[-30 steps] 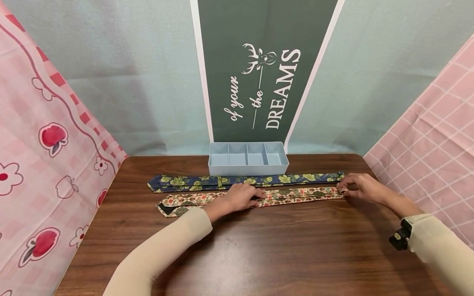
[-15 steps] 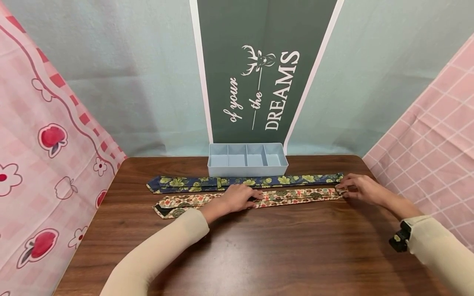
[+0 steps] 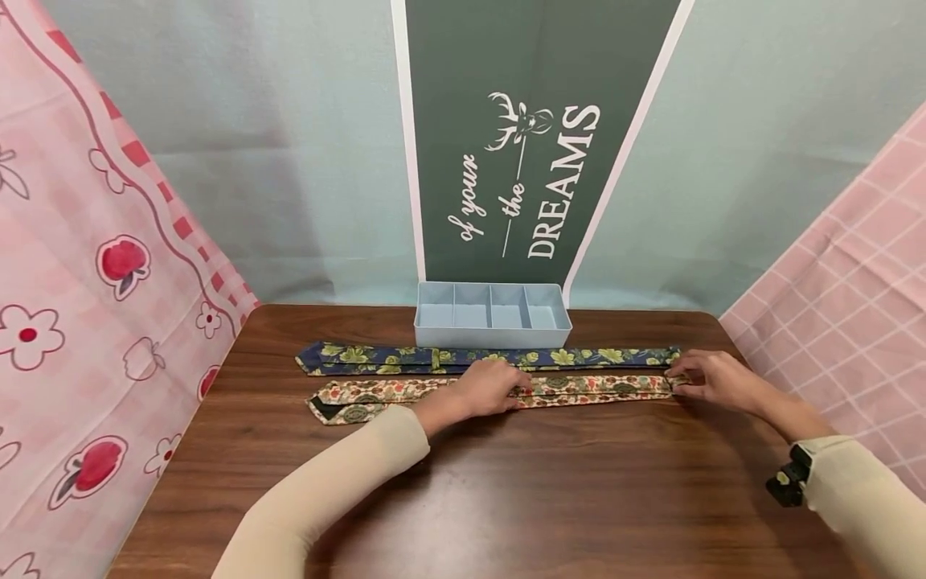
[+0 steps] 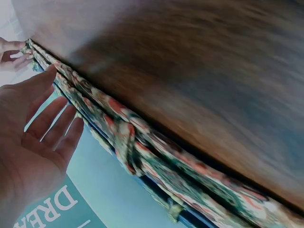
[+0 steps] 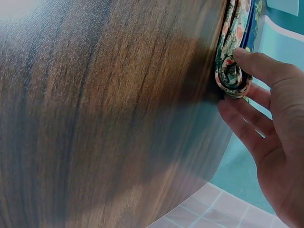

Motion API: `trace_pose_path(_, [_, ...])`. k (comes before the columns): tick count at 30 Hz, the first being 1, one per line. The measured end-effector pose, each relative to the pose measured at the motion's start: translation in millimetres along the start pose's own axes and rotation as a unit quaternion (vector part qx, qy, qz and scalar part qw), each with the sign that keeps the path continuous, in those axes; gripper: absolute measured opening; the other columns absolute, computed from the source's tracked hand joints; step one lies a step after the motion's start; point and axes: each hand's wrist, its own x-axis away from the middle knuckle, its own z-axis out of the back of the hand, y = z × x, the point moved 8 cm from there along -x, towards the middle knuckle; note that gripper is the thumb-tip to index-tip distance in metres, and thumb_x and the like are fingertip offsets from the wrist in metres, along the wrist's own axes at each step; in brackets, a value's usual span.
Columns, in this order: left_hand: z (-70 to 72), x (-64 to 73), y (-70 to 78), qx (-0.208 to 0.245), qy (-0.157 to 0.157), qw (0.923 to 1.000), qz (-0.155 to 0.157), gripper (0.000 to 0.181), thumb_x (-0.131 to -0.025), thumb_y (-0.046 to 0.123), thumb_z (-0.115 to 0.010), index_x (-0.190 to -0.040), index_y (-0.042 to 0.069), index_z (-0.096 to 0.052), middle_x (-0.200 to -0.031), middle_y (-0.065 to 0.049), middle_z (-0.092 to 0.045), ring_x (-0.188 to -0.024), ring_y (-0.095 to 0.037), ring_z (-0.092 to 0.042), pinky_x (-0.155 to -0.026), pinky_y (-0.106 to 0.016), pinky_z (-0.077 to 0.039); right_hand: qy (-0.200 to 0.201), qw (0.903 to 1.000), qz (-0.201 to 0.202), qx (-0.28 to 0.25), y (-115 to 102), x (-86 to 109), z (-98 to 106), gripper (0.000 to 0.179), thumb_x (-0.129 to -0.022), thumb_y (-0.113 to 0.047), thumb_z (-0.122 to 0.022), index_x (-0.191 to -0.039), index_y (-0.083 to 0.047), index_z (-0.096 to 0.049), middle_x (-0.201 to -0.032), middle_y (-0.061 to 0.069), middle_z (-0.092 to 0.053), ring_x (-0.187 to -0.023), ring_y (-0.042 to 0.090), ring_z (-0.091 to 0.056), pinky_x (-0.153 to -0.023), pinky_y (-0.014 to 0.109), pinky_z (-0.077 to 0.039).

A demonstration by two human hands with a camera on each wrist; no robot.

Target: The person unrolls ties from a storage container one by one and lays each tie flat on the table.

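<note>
A cream necktie [image 3: 579, 388] with a red and green floral print lies folded lengthwise across the brown table, its wide end at the left. Behind it runs a navy necktie [image 3: 405, 360] with yellow-green flowers. My left hand [image 3: 492, 388] rests over the middle of the cream tie; in the left wrist view its fingers [image 4: 59, 126] are fairly straight, with the thumb by the tie. At the right end, my right hand [image 3: 716, 379] pinches the cream tie's small coiled end [image 5: 232, 71] between thumb and fingers. The navy tie's right end lies close to that hand.
A pale blue tray [image 3: 493, 336] with several compartments stands at the table's back edge, just behind the navy tie. Bare wooden tabletop [image 3: 550, 490] lies in front of the ties. Fabric hangs at the back, and pink patterned cloths flank both sides.
The head view has shifted slightly. My left hand has slid a little to the right along the cream tie. My right hand stays at the tie's coiled end.
</note>
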Motion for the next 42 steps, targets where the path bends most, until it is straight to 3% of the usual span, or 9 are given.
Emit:
trace_pose_path(3, [-0.7,-6.3,7.4,-0.011,0.001,0.9998,-0.016,0.04,-0.099,0.026,-0.077,-0.139,0.025,-0.073,-0.143,0.009,-0.068,-0.12,-0.016,-0.071,-0.093,-0.036,-0.06,-0.001,0.9999,-0.01,-0.007,0,-1.5,-1,0.035,-0.065,-0.004,-0.097,-0.093,-0.017,-0.081,-0.096,-0.001,-0.074,-0.074,0.006,-0.065,-0.062,0.016,-0.044])
trace_pose_path(6, [-3.2,-12.3,10.9,-0.005,-0.001,0.9998,-0.019,0.042,-0.1,0.028,-0.075,-0.142,0.027,-0.071,-0.147,0.009,-0.065,-0.116,-0.013,-0.072,-0.089,-0.034,-0.061,0.0,0.9998,-0.019,-0.005,1,-1.9,-1,0.033,-0.066,-0.006,-0.098,-0.092,-0.018,-0.081,-0.095,-0.002,-0.075,-0.074,0.005,-0.064,-0.062,0.017,-0.044])
trace_pose_path(13, [-11.1,-20.7,11.6,0.016,-0.007,0.9997,-0.018,0.04,-0.103,0.031,-0.072,-0.142,0.026,-0.07,-0.149,0.007,-0.063,-0.084,-0.004,-0.072,-0.073,-0.027,-0.058,0.008,0.9995,-0.029,-0.005,3,-1.4,-3,0.031,-0.066,-0.008,-0.098,-0.09,-0.019,-0.081,-0.095,-0.003,-0.075,-0.076,0.006,-0.067,-0.063,0.018,-0.047])
trace_pose_path(18, [-16.3,-23.6,11.1,0.007,-0.014,0.9998,-0.014,0.04,-0.104,0.031,-0.071,-0.143,0.026,-0.07,-0.151,0.006,-0.061,-0.074,-0.004,-0.066,-0.075,-0.027,-0.058,0.014,0.9995,-0.029,-0.006,2,-1.9,-3,0.031,-0.066,-0.006,-0.097,-0.088,-0.021,-0.081,-0.094,-0.005,-0.076,-0.076,0.007,-0.069,-0.063,0.021,-0.049])
trace_pose_path(22, [-17.6,-23.4,9.8,-0.001,-0.016,0.9998,-0.009,0.039,-0.104,0.032,-0.071,-0.142,0.028,-0.07,-0.151,0.008,-0.061,-0.082,-0.008,-0.07,-0.08,-0.028,-0.059,0.015,0.9995,-0.027,-0.011,2,-2.0,-2,0.033,-0.067,-0.003,-0.096,-0.089,-0.02,-0.08,-0.092,-0.005,-0.075,-0.074,0.005,-0.066,-0.062,0.021,-0.048])
trace_pose_path(30, [-20.5,-21.5,3.6,-0.005,-0.015,0.9999,-0.002,0.037,-0.104,0.035,-0.07,-0.141,0.034,-0.069,-0.151,0.012,-0.059,-0.101,-0.011,-0.075,-0.076,-0.026,-0.058,-0.002,0.9997,-0.002,-0.023,-1,-1.5,-2,0.038,-0.068,0.006,-0.09,-0.101,-0.01,-0.082,-0.095,0.001,-0.075,-0.074,0.003,-0.062,-0.06,0.017,-0.043])
trace_pose_path(37, [-19.0,-16.3,-1.4,0.003,-0.013,0.9999,0.002,0.036,-0.104,0.036,-0.07,-0.14,0.033,-0.07,-0.15,0.012,-0.06,-0.09,-0.01,-0.075,-0.079,-0.028,-0.059,-0.014,0.9997,-0.009,-0.021,-1,0.7,-2,0.032,-0.07,0.007,-0.086,-0.096,-0.011,-0.083,-0.098,0.005,-0.074,-0.078,0.009,-0.067,-0.06,0.019,-0.048])
trace_pose_path(42, [-17.9,-12.9,-3.8,0.007,-0.015,0.9999,0.002,0.035,-0.104,0.034,-0.07,-0.139,0.031,-0.071,-0.149,0.012,-0.061,-0.08,-0.008,-0.072,-0.08,-0.028,-0.059,0.001,0.9997,-0.016,-0.016,-1,2.0,-2,0.029,-0.068,0.001,-0.092,-0.09,-0.015,-0.082,-0.093,0.001,-0.073,-0.075,0.009,-0.067,-0.06,0.024,-0.05])
